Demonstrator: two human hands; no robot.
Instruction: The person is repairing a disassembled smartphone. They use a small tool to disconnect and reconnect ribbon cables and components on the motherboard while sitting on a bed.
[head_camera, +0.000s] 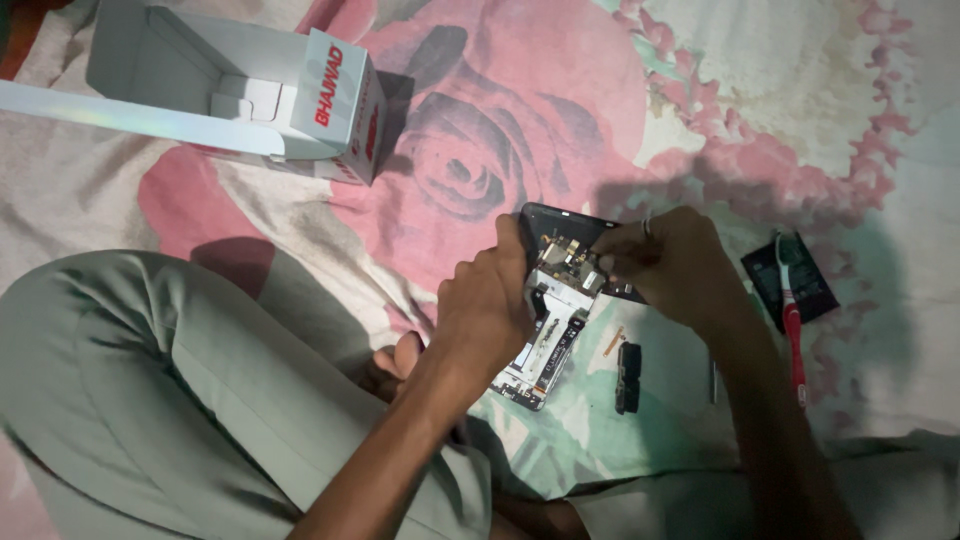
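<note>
An open white cardboard box (250, 95) sits at the upper left of the rose-print bedsheet (480, 130). Your left hand (485, 305) grips the side of an opened phone (555, 310), tilted above the sheet at centre. Your right hand (670, 265) pinches closed at the phone's upper end. A small black part (628, 377) lies just beside it; a toothbrush (792, 315) rests across a dark flat battery (812, 285) at the right.
</note>
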